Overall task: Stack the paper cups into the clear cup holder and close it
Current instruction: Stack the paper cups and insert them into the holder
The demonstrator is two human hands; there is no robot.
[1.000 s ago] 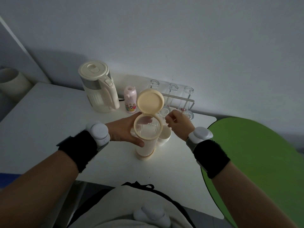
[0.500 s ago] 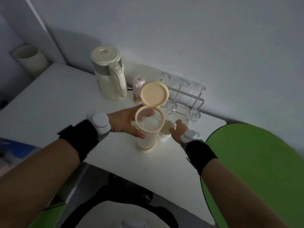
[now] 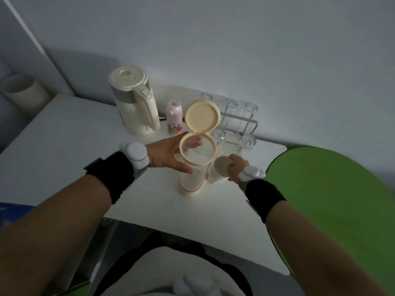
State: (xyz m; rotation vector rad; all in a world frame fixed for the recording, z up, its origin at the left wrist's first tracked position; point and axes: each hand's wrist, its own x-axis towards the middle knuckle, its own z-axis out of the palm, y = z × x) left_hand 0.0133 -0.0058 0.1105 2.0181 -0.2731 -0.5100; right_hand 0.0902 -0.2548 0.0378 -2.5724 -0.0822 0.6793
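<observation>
A tall clear cup holder [image 3: 192, 178] with a cream base and rim stands on the white table [image 3: 64, 150]. Its round cream lid [image 3: 202, 116] is hinged open and stands upright behind the mouth. My left hand [image 3: 168, 153] grips the holder near the top, thumb in front and fingers behind. Just right of the holder sits a stack of white paper cups [image 3: 218, 170]. My right hand [image 3: 235, 167] holds the stack from its right side, fingers curled round the cups.
A cream electric kettle [image 3: 134, 103] and a small pink bottle [image 3: 174, 120] stand behind the holder. A wire rack with drinking glasses [image 3: 237, 124] sits at the back right by the wall. A green rounded surface [image 3: 331, 199] adjoins the table's right edge.
My right hand has come down from beside the holder's rim to the paper cups and taken hold of them. The left hand stays on the holder. The camera has tilted.
</observation>
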